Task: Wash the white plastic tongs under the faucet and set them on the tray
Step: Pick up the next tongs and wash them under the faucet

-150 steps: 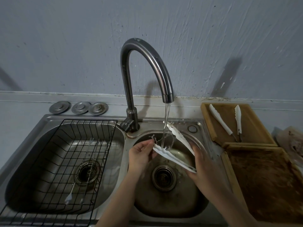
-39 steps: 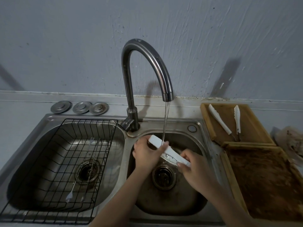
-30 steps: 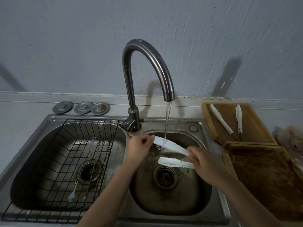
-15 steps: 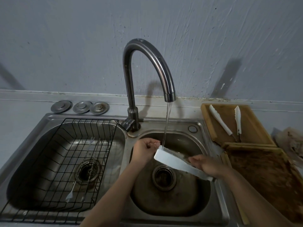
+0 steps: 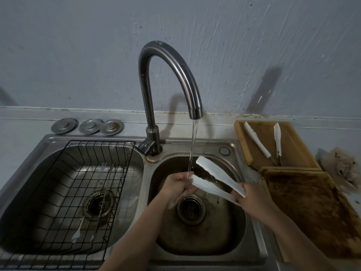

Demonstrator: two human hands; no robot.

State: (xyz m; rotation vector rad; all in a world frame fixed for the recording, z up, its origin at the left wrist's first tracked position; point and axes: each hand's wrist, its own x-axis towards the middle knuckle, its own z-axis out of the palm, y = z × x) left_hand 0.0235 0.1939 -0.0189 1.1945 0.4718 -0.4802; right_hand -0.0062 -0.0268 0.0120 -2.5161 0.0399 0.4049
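Note:
White plastic tongs hang over the right sink basin, their two arms spread apart. My right hand grips their hinge end. My left hand is cupped under the tip of the lower arm, touching it, right where the water stream lands. The curved faucet runs a thin stream. At the back right stands a wooden tray holding another pair of white tongs.
A black wire basket with long metal utensils sits in the left basin. Three metal drain plugs lie behind it. A worn, stained wooden tray lies right of the sink, with a crumpled bag beyond it.
The tongs have sprung apart from shut to spread. My right hand stays at the hinge end, and my left hand has slid under the lower tip beneath the stream.

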